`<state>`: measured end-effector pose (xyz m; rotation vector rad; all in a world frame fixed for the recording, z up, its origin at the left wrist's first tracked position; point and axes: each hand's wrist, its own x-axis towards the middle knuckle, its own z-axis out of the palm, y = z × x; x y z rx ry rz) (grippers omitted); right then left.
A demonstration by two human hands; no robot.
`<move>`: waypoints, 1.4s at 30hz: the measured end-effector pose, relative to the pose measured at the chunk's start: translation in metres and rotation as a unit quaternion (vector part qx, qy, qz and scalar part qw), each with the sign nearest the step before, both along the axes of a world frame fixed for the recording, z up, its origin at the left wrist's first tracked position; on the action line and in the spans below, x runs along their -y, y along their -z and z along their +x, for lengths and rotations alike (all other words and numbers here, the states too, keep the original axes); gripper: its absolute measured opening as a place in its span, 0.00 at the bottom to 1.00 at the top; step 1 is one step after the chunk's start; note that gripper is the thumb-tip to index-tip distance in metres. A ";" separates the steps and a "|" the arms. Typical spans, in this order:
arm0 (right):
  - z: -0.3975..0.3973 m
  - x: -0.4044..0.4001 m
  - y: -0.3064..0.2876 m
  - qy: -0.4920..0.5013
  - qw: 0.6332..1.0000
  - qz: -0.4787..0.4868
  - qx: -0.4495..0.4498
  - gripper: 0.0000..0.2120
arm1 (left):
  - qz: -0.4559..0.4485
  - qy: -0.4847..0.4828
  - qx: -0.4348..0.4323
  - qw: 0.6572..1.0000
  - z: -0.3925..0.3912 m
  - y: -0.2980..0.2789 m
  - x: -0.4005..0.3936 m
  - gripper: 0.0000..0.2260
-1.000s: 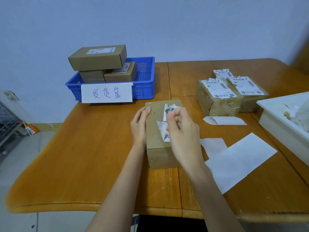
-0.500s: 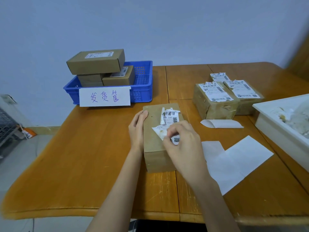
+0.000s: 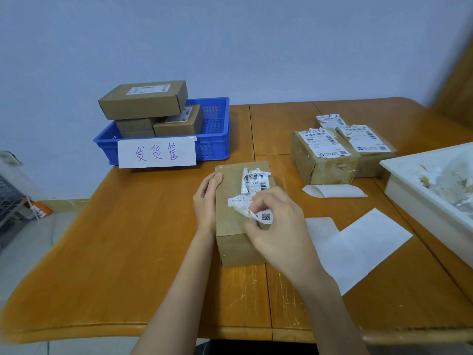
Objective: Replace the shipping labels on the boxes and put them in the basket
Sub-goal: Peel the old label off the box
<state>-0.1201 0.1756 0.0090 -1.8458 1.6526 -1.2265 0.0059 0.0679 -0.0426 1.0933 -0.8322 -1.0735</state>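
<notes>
Pale blue wall backs an orange wooden desk (image 3: 153, 252) whose boards run from the near edge to the far edge. Near the middle of the desk lies a brown cardboard box (image 3: 231, 226), flat on its broad face, its long axis running from the near edge toward the far edge with a slight lean to the right. On its top face sits a torn white shipping label (image 3: 256, 181), partly peeled and crumpled. The left hand (image 3: 206, 201) rests along the box's left side with straight fingers pressed against it. The right hand (image 3: 279, 226) lies over the box's right half, its fingers curled and pinching the loose lower flap of the label, which bears a QR code. At the far left corner stands a blue basket (image 3: 215, 142) with a handwritten paper sign (image 3: 156, 152) on its front; it holds stacked boxes (image 3: 146, 101) with labels on top. Toward the far right sit taped parcels (image 3: 325, 155) with worn labels. Just beside the right hand lie white backing sheets (image 3: 358, 242), and a white tray (image 3: 422, 196) of paper scraps stands at the right edge.
</notes>
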 end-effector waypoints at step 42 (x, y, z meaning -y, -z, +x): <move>-0.025 0.008 0.005 0.075 0.996 -0.022 0.040 0.06 | 0.002 -0.010 0.002 1.000 -0.001 0.002 0.001 0.11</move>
